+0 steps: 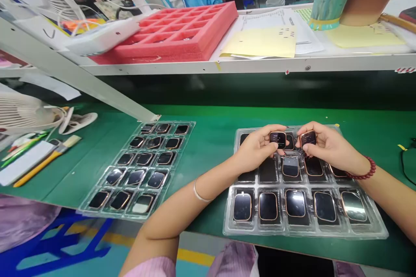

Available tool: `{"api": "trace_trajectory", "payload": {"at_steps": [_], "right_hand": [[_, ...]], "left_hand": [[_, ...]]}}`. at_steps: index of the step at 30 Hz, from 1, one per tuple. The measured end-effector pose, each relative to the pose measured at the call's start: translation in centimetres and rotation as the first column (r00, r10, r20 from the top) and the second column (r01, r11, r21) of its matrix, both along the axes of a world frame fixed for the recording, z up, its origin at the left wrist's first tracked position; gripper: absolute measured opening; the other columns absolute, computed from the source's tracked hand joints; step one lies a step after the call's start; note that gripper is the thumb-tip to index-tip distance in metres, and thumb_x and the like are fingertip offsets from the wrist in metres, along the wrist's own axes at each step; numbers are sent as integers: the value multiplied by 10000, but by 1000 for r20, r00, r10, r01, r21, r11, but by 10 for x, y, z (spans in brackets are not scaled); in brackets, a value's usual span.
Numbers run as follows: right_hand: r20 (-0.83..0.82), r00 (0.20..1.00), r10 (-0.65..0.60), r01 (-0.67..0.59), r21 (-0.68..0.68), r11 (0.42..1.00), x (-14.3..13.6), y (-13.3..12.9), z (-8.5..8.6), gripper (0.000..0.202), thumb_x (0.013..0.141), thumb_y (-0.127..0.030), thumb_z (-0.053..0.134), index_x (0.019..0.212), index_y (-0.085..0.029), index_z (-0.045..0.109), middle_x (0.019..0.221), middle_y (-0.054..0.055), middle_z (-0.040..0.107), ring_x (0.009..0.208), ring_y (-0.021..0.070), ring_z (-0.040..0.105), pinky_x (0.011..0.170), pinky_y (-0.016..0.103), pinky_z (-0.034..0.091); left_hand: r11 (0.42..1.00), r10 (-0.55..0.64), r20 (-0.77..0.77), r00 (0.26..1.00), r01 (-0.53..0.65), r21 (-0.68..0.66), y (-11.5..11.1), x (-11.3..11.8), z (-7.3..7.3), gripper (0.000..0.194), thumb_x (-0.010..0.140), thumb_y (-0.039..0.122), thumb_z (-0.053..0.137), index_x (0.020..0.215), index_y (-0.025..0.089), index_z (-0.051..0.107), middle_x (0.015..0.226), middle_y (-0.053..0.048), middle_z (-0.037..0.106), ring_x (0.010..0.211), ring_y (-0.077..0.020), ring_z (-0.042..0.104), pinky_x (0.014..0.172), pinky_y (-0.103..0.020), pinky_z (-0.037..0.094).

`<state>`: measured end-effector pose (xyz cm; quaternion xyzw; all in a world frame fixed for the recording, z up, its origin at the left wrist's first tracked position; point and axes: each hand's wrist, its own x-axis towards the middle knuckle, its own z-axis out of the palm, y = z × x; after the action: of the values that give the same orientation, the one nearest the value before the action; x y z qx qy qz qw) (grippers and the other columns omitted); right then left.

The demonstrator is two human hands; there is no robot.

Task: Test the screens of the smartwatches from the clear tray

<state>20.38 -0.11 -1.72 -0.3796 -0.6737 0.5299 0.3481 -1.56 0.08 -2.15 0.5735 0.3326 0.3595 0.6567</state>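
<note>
My left hand [258, 148] pinches a smartwatch body [277, 139] with a lit dark screen and a gold-coloured rim. In my right hand [328, 143] is a second watch body [307, 138], also showing small marks on its screen. Both hands are above the back part of a clear plastic tray [310, 230], the two watches a little apart. Square watch bodies such as this one [268, 206] sit in the tray's front pockets. Part of the back row is hidden by my hands.
A second clear tray [85, 207] of watch bodies lies to the left. A brush [48, 162], pens and a white fan [27, 112] are at far left. Above runs a shelf [260, 64] with a red foam tray [208, 47] and papers [263, 41]. People are beyond.
</note>
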Motion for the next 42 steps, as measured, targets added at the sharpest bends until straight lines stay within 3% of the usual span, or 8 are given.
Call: {"api": "trace_trajectory", "payload": {"at_steps": [12,21,33,38,42], "right_hand": [[62,998,7,-7,3,1000,2,0,-1,212,809,-235,606,1011,-212,544,931,63,612,809,202,597,660,303,525],[43,999,33,-33,-9,999,3,0,-6,353,769,-138,562,1109,-225,518,1044,62,584,837,200,597,706,320,539],[-38,998,39,-39,7,999,-2,-2,-2,240,781,-163,563,1014,-207,530,950,43,579,824,184,576,676,292,493],[-47,997,54,-56,-41,998,-3,-3,-5,209,803,-188,549,1008,-201,512,874,32,578,741,168,555,596,266,462],[-52,996,68,-68,-15,998,-4,-4,-3,242,772,-135,533,1006,-187,503,869,28,576,765,163,539,625,259,444]], "left_hand": [[1000,13,30,999,-13,-9,-2,0,3,329,779,137,572,1106,148,542,951,-70,644,719,-130,646,562,-197,444],[1000,13,48,999,-12,-28,-1,0,-2,453,689,46,539,1117,192,526,1031,-52,634,774,-138,649,775,-292,480],[999,42,-25,999,-42,10,-1,1,1,344,790,280,598,1106,160,537,955,-86,639,696,-145,633,540,-207,402],[999,53,-4,999,-53,-11,-2,2,1,372,722,184,619,1083,167,529,947,-68,638,701,-137,634,555,-202,395],[999,47,-3,999,-47,-17,-3,2,2,423,676,123,592,1092,153,521,957,-77,638,719,-142,633,572,-207,390]]}}
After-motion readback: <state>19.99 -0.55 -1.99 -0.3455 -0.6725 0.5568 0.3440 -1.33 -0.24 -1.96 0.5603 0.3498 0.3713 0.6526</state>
